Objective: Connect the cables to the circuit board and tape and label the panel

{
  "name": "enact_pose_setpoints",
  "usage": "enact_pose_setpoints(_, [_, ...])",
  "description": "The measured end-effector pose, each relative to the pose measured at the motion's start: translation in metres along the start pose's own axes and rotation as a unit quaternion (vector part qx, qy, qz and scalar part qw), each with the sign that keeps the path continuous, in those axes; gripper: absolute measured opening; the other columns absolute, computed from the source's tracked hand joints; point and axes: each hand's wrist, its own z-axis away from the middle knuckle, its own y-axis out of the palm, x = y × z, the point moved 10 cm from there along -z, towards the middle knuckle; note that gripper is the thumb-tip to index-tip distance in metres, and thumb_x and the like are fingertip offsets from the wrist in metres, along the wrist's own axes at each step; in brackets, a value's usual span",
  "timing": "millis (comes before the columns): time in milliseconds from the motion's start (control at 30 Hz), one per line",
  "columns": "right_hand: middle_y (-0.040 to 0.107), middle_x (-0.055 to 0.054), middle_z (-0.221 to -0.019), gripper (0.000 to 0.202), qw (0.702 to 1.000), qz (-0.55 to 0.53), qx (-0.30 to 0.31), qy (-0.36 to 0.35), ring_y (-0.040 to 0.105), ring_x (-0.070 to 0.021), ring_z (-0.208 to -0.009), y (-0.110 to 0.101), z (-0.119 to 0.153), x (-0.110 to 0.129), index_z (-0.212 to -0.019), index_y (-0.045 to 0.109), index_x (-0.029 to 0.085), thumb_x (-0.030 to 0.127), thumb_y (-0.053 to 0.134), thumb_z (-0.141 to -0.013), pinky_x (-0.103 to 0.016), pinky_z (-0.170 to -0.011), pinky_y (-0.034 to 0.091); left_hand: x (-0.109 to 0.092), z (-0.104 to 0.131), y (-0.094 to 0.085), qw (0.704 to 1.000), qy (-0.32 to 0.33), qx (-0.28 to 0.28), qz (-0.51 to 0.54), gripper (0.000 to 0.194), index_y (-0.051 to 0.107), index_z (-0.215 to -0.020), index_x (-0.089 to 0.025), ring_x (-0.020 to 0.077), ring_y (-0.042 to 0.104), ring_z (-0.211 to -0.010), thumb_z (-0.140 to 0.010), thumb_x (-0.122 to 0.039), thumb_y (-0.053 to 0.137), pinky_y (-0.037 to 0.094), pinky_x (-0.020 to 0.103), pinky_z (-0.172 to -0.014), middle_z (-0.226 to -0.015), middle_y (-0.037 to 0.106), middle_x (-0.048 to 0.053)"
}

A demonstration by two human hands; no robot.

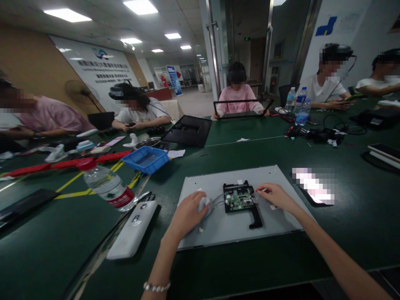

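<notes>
Left hand (pixel 188 213) was closed round a white wad (pixel 204 202), beside wires (pixel 218 200) reaching the board (pixel 238 201). Right hand (pixel 277 196) hung at the board's right edge, fingertips near together; could not tell if they pinched anything. Board sat on a bracket (pixel 257 219) over a panel (pixel 215 233). Risks judged: a left tug could strain the wires; a sideways push could slide the bracket.
</notes>
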Motion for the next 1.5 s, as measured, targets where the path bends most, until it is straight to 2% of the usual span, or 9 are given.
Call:
enact_pose_setpoints(200, [0.068, -0.005, -0.09, 0.024, 1.0, 0.001, -0.014, -0.008, 0.06, -0.0161, -0.075, -0.003, 0.002, 0.004, -0.093, 0.067, 0.017, 0.026, 0.05, -0.08, -0.028, -0.069, 0.045, -0.007, -0.006, 0.009, 1.0, -0.006, 0.023, -0.013, 0.023, 0.062, -0.101, -0.019, 0.0206, 0.059, -0.096, -0.088, -0.025, 0.045, 0.042, 0.034, -0.088, -0.098, 0.066, 0.006])
enact_pose_setpoints(333, [0.068, -0.006, -0.09, 0.023, 0.999, 0.01, -0.046, -0.015, 0.061, -0.0165, -0.075, -0.014, 0.003, 0.009, -0.091, 0.067, 0.017, 0.026, 0.048, -0.081, -0.028, -0.068, 0.045, -0.015, -0.008, 0.002, 0.998, -0.006, 0.013, -0.06, 0.025, 0.064, -0.092, -0.016, 0.0208, 0.061, -0.089, -0.091, -0.02, 0.039, 0.043, 0.033, -0.084, -0.086, 0.068, 0.007])
enact_pose_setpoints(500, [0.065, -0.005, -0.095, 0.021, 0.99, 0.029, -0.106, -0.086, 0.06, -0.0161, -0.081, -0.02, 0.01, 0.054, -0.092, 0.066, 0.019, 0.026, 0.048, -0.082, -0.027, -0.067, 0.046, -0.042, 0.005, -0.003, 0.988, 0.004, 0.002, -0.155, 0.021, 0.061, -0.08, -0.016, 0.0211, 0.061, -0.078, -0.087, -0.01, 0.041, 0.041, 0.036, -0.083, -0.08, 0.066, 0.007])
enact_pose_setpoints(667, [0.056, -0.005, -0.119, 0.04, 0.986, 0.046, -0.006, -0.16, 0.059, -0.0122, -0.084, 0.038, 0.021, 0.12, -0.117, 0.055, 0.024, 0.014, 0.05, -0.079, -0.029, -0.08, 0.047, -0.072, 0.02, 0.001, 0.984, -0.019, -0.017, -0.174, 0.02, 0.061, -0.087, -0.016, 0.0217, 0.059, -0.081, -0.084, -0.006, 0.044, 0.042, 0.037, -0.081, -0.09, 0.064, 0.007])
enact_pose_setpoints(800, [0.051, -0.006, -0.128, 0.06, 0.972, 0.06, 0.066, -0.216, 0.052, -0.0166, -0.11, 0.092, 0.023, 0.153, -0.13, 0.043, 0.024, 0.007, 0.051, -0.073, -0.033, -0.094, 0.042, -0.08, 0.026, -0.005, 0.983, -0.057, -0.073, -0.158, 0.018, 0.061, -0.091, -0.017, 0.0243, 0.056, -0.089, -0.084, -0.01, 0.047, 0.042, 0.038, -0.079, -0.095, 0.062, 0.007])
enact_pose_setpoints(933, [0.058, -0.009, -0.12, 0.059, 0.974, 0.031, 0.074, -0.211, 0.055, -0.0177, -0.106, 0.115, 0.014, 0.153, -0.129, 0.045, 0.019, 0.005, 0.05, -0.072, -0.032, -0.091, 0.043, -0.075, 0.03, -0.006, 0.982, -0.08, -0.107, -0.13, 0.022, 0.061, -0.096, -0.017, 0.0251, 0.055, -0.089, -0.08, -0.008, 0.05, 0.043, 0.038, -0.076, -0.096, 0.061, 0.008])
enact_pose_setpoints(1167, [0.068, -0.003, -0.093, 0.028, 0.982, 0.008, 0.023, -0.189, 0.061, -0.0145, -0.085, 0.109, 0.003, 0.142, -0.097, 0.065, 0.018, 0.005, 0.051, -0.077, -0.026, -0.079, 0.045, -0.045, 0.049, -0.009, 0.975, -0.112, -0.191, 0.013, 0.024, 0.055, -0.108, -0.019, 0.0229, 0.055, -0.098, -0.087, -0.02, 0.046, 0.045, 0.038, -0.086, -0.109, 0.056, 0.009])
enact_pose_setpoints(1333, [0.068, -0.003, -0.09, 0.018, 0.98, 0.032, -0.01, -0.197, 0.06, -0.0149, -0.086, 0.108, 0.004, 0.139, -0.087, 0.067, 0.018, 0.009, 0.054, -0.08, -0.027, -0.081, 0.043, -0.022, 0.061, -0.004, 0.968, -0.163, -0.191, 0.025, 0.029, 0.052, -0.112, -0.017, 0.0248, 0.055, -0.101, -0.084, -0.019, 0.046, 0.045, 0.041, -0.088, -0.109, 0.056, 0.01])
enact_pose_setpoints(1500, [0.068, -0.003, -0.092, 0.021, 0.979, 0.043, 0.017, -0.196, 0.061, -0.0144, -0.087, 0.128, 0.007, 0.131, -0.089, 0.067, 0.017, 0.005, 0.053, -0.079, -0.026, -0.082, 0.044, -0.025, 0.06, 0.0, 0.972, -0.143, -0.185, 0.019, 0.031, 0.051, -0.115, -0.017, 0.0245, 0.054, -0.106, -0.084, -0.019, 0.045, 0.045, 0.041, -0.091, -0.113, 0.056, 0.01])
